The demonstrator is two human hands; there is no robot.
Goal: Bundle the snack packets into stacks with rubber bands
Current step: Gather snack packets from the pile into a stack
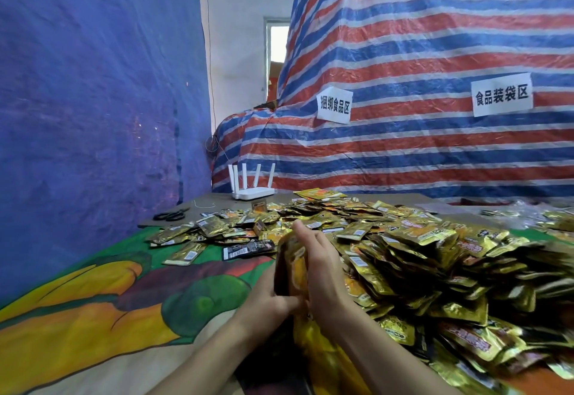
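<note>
A stack of gold and orange snack packets [293, 265] stands on edge between my two hands at the centre of the view. My left hand [267, 297] grips its near lower end, with the thumb curled round the bottom. My right hand [320, 265] presses flat against the stack's right face, fingers straight and pointing away from me. A big heap of loose gold snack packets [435, 258] covers the table to the right and behind. No rubber band is visible on the stack.
The colourful fruit-print tablecloth [93, 311] lies to the left. Black scissors [170, 215] and a white router [252, 191] sit at the far edge. A black packet [248, 250] lies near the stack. Striped tarp [403, 115] and a blue sheet [93, 99] wall the space.
</note>
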